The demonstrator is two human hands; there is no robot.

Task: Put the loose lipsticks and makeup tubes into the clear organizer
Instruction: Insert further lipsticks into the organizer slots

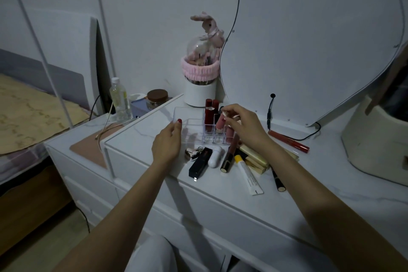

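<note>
Clearly the left hand (167,139) rests against the near left edge of the clear organizer (187,121), fingers relaxed and mostly straight, most likely to keep the light tray from sliding on the white bench (220,183). The right hand (247,126) hovers over the organizer's right-hand slots, its grip pinching a pink lipstick (220,122) that tilts above a slot, seemingly about to be dropped in upright. Two dark red lipsticks (209,115) already stand in the back slots, and at least two pinkish tubes sit in slots near them; the left compartments look unfilled. Loose pieces wait just in front of the organizer: a black lipstick (199,162), a white capsule-shaped tube (215,157), a small silver piece (191,153), a brown-and-gold gloss tube (229,157), a white tube with a yellow cap (248,175), a stack of gold boxes (258,158), a thin dark pencil (277,180), and a red gloss wand (288,140) off to the right.
</note>
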